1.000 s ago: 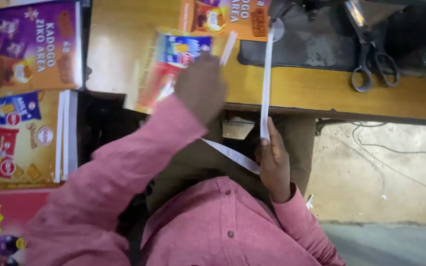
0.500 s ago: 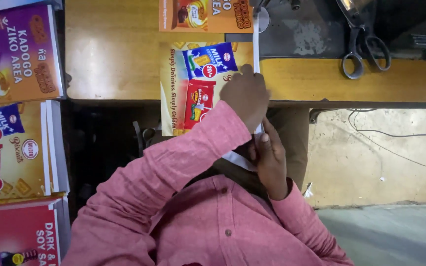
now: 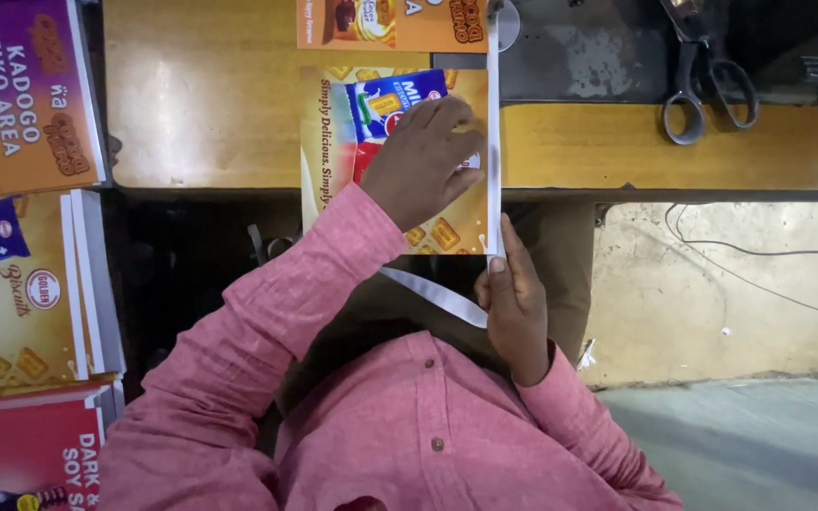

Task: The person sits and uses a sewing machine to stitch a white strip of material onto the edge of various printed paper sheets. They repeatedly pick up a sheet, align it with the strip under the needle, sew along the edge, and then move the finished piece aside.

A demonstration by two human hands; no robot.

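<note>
My left hand [image 3: 420,156] presses down on an orange printed poster [image 3: 333,151] with snack pictures. The poster lies on the wooden table [image 3: 201,114] and hangs over its front edge. A long white strip [image 3: 493,123] runs along the poster's right edge. My right hand [image 3: 515,308] pinches the strip's lower end, thumb up against the poster's bottom right corner. The loose tail of the strip [image 3: 433,295] trails left across my lap. Both sleeves are pink.
A second orange poster [image 3: 390,24] lies at the table's far edge. Black scissors [image 3: 702,80] rest on a dark machine bed [image 3: 598,52] at the right. Stacks of purple, orange and red posters [image 3: 21,237] fill the left side. Cables [image 3: 759,251] cross the floor at the right.
The orange poster has slid toward me under my left hand and now lies square. The white strip has come to lie straight along its right edge, and my right hand has risen to the poster's corner.
</note>
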